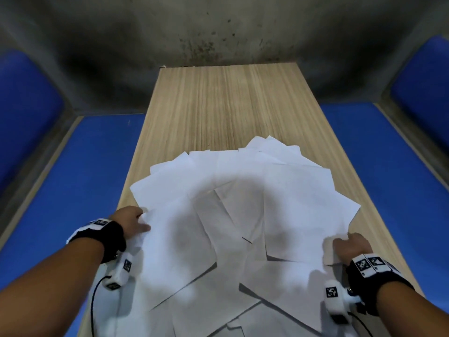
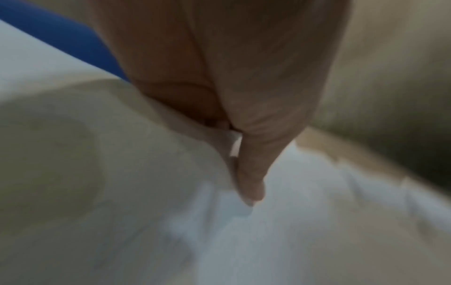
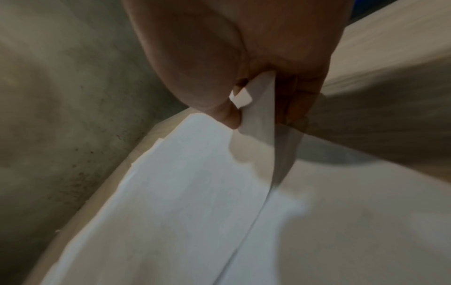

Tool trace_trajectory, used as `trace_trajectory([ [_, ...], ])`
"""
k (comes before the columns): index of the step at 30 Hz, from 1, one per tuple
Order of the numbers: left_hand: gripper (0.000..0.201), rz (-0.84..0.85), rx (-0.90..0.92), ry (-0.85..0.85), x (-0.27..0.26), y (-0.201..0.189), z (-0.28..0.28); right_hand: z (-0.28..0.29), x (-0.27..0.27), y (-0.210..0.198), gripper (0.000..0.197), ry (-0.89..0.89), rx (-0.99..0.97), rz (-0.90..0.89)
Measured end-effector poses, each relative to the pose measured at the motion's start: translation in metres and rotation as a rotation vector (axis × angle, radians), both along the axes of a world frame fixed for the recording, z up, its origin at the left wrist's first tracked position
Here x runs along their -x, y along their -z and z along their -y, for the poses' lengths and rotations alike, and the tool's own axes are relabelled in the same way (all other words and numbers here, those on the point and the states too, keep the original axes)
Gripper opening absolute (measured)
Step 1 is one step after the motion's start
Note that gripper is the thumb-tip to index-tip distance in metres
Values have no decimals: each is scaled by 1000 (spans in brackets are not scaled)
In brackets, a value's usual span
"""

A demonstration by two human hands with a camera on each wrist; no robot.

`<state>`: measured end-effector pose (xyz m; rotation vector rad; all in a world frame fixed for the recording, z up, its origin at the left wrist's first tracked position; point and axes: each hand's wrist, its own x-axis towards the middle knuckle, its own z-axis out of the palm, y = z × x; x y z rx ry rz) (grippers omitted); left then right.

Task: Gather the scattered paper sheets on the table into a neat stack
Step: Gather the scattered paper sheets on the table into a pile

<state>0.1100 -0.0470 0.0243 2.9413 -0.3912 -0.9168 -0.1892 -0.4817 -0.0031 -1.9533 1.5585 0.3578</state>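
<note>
Several white paper sheets [image 1: 233,215] lie fanned and overlapping across the near half of the wooden table [image 1: 226,100]. My left hand [image 1: 136,222] is at the left edge of the spread and pinches a sheet's edge; in the left wrist view the thumb and fingers [image 2: 249,173] press together on white paper [image 2: 234,146]. My right hand [image 1: 347,246] is at the right edge; in the right wrist view its thumb [image 3: 202,81] and fingers clamp a curled-up sheet corner [image 3: 253,108].
The far half of the table is bare wood up to a stained grey wall [image 1: 218,32]. Blue padded benches [image 1: 80,190] run along both sides. The table's side edges lie close beside both hands. Cables hang from both wrist cameras.
</note>
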Motion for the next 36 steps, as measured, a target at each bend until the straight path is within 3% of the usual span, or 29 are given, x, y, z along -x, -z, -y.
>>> trace_trajectory([
  [2, 17, -77, 230, -159, 8, -15, -7, 2, 15, 2, 34, 6, 8, 39],
  [6, 29, -273, 587, -575, 42, -15, -29, -5, 46, 2, 27, -55, -97, 46],
  [9, 24, -370, 665, -769, 82, 4, -23, -17, 50, -6, 15, -88, -143, 106],
  [11, 25, -360, 624, -806, 108, 12, -7, -24, 46, -6, 13, -62, -159, 168],
  [16, 56, -362, 741, -860, 140, 21, 32, -31, 36, -2, 13, 142, -166, 362],
  [19, 36, -253, 799, -864, 149, 24, 47, -31, 30, 7, 18, 303, -360, 389],
  [22, 8, -152, 951, -970, 157, 25, 53, -28, 25, 17, 38, 360, -468, 408],
  [26, 9, -402, 1036, -1072, 163, 28, 50, -29, 16, -10, 23, 231, -455, 571],
  [29, 37, -386, 924, -1027, 160, 48, 39, -35, 18, -37, 16, 184, -578, 728],
  [31, 52, -389, 893, -978, 157, 62, 38, -43, 20, -46, 14, 65, -545, 745],
  [32, 48, -398, 886, -969, 156, 67, 39, -47, 20, -46, 13, -24, -472, 708],
  [35, 10, -457, 869, -950, 157, 56, 45, -67, 16, -26, 14, -256, -344, 579],
  [36, 9, -484, 888, -965, 156, 52, 45, -74, 13, -17, 16, -346, -328, 522],
])
